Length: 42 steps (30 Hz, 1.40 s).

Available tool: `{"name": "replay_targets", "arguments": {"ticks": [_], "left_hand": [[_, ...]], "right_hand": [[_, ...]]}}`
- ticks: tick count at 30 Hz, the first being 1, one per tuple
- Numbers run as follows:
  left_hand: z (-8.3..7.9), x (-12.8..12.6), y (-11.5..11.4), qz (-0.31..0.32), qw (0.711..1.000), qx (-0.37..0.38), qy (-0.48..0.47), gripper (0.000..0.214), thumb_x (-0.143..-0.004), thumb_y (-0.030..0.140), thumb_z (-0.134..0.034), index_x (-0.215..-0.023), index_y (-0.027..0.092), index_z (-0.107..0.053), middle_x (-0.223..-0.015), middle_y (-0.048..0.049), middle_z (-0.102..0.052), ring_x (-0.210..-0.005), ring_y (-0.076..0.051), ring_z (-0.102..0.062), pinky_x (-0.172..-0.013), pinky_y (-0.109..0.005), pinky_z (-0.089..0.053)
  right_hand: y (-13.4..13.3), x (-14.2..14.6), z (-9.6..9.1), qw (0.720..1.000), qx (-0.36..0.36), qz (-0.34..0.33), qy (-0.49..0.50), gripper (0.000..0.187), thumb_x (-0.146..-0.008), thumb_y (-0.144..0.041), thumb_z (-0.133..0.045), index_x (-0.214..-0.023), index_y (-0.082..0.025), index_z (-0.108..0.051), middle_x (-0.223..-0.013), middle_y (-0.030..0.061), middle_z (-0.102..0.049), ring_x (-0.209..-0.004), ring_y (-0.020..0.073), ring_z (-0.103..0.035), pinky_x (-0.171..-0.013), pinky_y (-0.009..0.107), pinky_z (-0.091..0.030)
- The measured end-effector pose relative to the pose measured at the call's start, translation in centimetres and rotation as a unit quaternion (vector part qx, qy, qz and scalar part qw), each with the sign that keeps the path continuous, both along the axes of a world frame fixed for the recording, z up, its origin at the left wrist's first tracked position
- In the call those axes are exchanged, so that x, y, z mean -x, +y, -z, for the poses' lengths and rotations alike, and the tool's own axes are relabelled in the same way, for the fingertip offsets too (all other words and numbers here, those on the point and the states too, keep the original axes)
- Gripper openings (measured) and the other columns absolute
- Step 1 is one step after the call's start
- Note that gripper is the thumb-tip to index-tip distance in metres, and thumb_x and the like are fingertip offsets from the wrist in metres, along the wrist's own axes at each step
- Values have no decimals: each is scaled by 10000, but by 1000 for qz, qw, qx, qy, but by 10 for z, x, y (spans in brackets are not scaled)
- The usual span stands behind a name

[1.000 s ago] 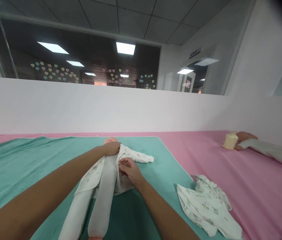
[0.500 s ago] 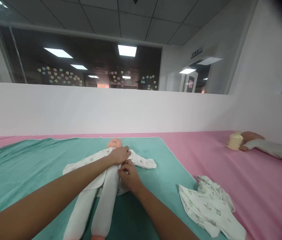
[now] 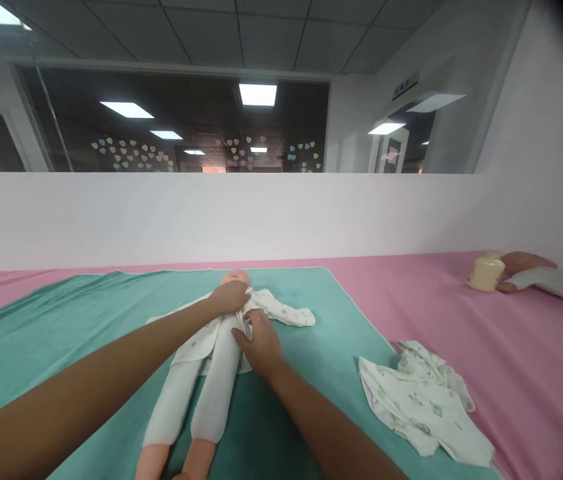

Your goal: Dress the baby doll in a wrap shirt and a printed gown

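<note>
A baby doll (image 3: 216, 407) in white leggings lies on its back, its head farthest from me. It wears a white printed baby shirt (image 3: 288, 315) with one sleeve stretched out to the right. My left hand (image 3: 231, 297) is over the doll's upper chest, just below its chin, fingers closed on the shirt near the neckline. Lower down, my right hand (image 3: 261, 343) holds the shirt's front edge at the doll's side between thumb and fingers. My hands hide the exact spot they grip and part of the doll's chest.
The doll lies on a green cloth (image 3: 86, 333) spread over a pink sheet (image 3: 386, 287). Folded white printed baby clothes (image 3: 426, 407) lie to the right. A yellowish bottle (image 3: 486, 272) stands far right beside another doll (image 3: 561, 280). A white wall (image 3: 211, 217) rises behind.
My right hand's fingers have shifted, with the thumb now stretched farther from the fingers. The left hand stays near the neckline. The view has shifted slightly, and the doll's feet show more.
</note>
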<state>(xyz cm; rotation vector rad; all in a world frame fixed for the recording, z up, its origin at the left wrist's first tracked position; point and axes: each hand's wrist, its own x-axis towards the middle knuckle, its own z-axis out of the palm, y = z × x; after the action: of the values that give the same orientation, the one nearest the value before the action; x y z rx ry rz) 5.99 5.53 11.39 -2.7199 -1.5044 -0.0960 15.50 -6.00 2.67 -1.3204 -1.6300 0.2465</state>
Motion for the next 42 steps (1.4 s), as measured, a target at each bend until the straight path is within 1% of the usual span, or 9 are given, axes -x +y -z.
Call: {"name": "replay_targets", "arguments": {"ticks": [5,10,13,17,21,26,30,36,42], "left_hand": [[-2,10,11,-49,997,-43,-41,376,-872,384,-296,-884,152,-592,-1009,-133,-631,-927,-236,-587,-747,-319,-439],[3,12,16,-49,995,-62,-53,352,-871,349,-305,-842,168,-605,-973,-110,-649,-895,-220,-596,-731,-301,-433],[2,12,21,-58,995,-69,-49,340,-864,338,-325,-846,170,-620,-955,-106,-658,-878,-215,-603,-724,-287,-433],[-4,17,27,-93,992,-80,-40,330,-846,344,-356,-850,163,-632,-917,-122,-664,-874,-234,-608,-734,-306,-438],[-3,23,27,-131,986,-93,-41,298,-812,325,-388,-836,157,-633,-946,-144,-645,-917,-281,-585,-718,-360,-450],[5,21,25,-114,985,-106,-67,298,-812,338,-374,-859,173,-617,-1020,-129,-610,-1050,-289,-511,-760,-360,-442],[9,14,27,-107,986,-88,-97,305,-830,350,-354,-871,187,-608,-994,-104,-627,-938,-243,-571,-702,-316,-443],[17,7,28,-91,986,-57,-129,244,-804,333,-425,-872,185,-606,-974,-100,-646,-857,-224,-597,-666,-290,-423],[24,26,36,-115,974,-60,-184,218,-814,268,-363,-809,169,-557,-888,-100,-648,-829,-215,-589,-636,-279,-398]], "right_hand": [[5,0,9,992,105,38,-65,335,-870,-483,-368,-725,-202,-475,-682,11,-540,-589,145,-456,-512,259,-249],[2,-2,0,997,29,-1,-70,325,-898,-355,-360,-631,-196,-457,-608,-10,-508,-568,124,-448,-516,253,-281],[-7,-1,-14,992,-52,-102,-44,262,-901,-311,-389,-708,-200,-527,-809,10,-604,-802,133,-539,-693,248,-400],[-19,4,-20,961,-142,-210,-110,203,-898,-274,-423,-1043,-230,-557,-1224,16,-542,-1170,142,-419,-1003,294,-301],[-18,7,-14,973,-121,-117,-159,450,-819,-387,-548,-1220,-212,-446,-1287,62,-471,-1175,209,-392,-973,353,-336],[-8,2,-7,988,-38,8,-146,221,-877,-372,-447,-922,-191,-565,-935,61,-563,-882,194,-503,-761,329,-427],[-11,5,-11,988,-78,-57,-124,250,-918,-309,-376,-835,-208,-589,-895,37,-594,-875,170,-514,-799,305,-420],[-20,6,-23,960,-69,-262,-74,298,-929,-301,-341,-1070,-268,-601,-1124,-25,-620,-1099,129,-510,-965,276,-366],[14,-30,6,1000,19,-8,6,276,-900,-338,-366,-924,-217,-613,-907,22,-647,-836,155,-563,-734,277,-416]]}}
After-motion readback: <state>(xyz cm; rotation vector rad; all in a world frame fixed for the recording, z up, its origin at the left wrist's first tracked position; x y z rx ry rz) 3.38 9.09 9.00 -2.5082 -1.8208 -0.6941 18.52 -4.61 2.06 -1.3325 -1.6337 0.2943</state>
